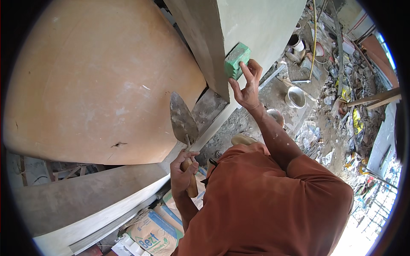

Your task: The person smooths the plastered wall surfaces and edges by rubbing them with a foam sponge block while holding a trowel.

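Observation:
My right hand (247, 85) is closed on a green sponge block (237, 61), thumb and fingers at its near end. The block lies against the corner edge of a grey plastered wall (256, 25), where two faces meet. Lower down, my left hand (183, 170) grips the wooden handle of a pointed trowel (183, 119). The trowel's grey, smeared blade points up and away from me, over the edge of a large tan board (102, 85). Part of the handle is covered by my fingers.
A plastered ledge (94, 196) runs along the lower left, with printed cement bags (153, 230) beneath it. To the right, a white bucket (295, 97) stands on the dirty floor near a yellow hose (314, 42). Rubble and scraps (341, 111) cover the far right; wooden planks (376, 99) jut in there.

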Demonstrator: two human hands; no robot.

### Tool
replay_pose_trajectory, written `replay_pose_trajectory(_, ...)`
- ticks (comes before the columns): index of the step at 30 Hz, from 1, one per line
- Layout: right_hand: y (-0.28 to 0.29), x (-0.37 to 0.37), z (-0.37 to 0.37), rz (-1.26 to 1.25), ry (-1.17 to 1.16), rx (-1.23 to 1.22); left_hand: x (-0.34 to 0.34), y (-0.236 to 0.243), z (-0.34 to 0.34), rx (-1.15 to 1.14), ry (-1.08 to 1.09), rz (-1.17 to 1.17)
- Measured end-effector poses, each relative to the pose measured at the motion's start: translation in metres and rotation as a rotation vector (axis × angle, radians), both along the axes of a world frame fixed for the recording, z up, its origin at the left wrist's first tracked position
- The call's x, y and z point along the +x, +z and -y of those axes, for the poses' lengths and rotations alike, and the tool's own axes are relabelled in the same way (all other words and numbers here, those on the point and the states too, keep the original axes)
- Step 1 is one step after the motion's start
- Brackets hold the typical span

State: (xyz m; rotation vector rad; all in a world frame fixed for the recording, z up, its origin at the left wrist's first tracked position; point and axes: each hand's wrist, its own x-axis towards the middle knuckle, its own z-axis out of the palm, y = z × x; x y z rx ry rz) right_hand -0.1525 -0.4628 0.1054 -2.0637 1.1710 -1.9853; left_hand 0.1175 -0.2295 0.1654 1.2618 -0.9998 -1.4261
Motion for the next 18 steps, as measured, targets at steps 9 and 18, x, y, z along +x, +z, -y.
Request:
replay_pose_trajectory(9, -0.002, -0.002, 0.002, 0.0, -0.059, 0.035, 0.007, -0.001, 0.003, 0.016, -0.028, 0.017)
replay_pose_trajectory(18, -0.022, -0.011, 0.005, 0.018, -0.124, 0.071, 0.007, 0.002, 0.006, 0.017, -0.042, 0.01)
